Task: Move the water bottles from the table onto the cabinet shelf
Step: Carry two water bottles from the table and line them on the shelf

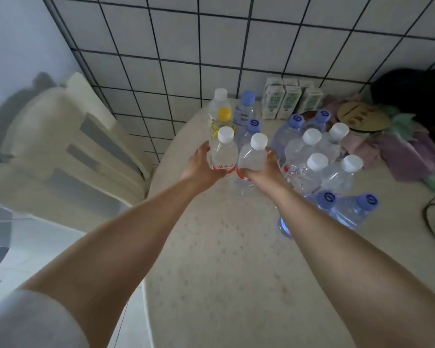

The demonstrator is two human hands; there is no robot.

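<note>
Bottles (309,156) on table (224,259), cartons (290,100) behind them, chair (68,151) to its left

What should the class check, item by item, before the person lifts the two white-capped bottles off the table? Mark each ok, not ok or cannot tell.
1. Left hand grips the left bottle: ok.
2. Right hand grips the right bottle: ok.
3. Both caps on: ok.
4. Both bottles upright: not ok, the right bottle tilts.
5. Room to lift: cannot tell, the yellow-capped bottle and a blue-capped bottle stand close behind.
6. Cabinet shelf free: cannot tell, not in view.
</note>
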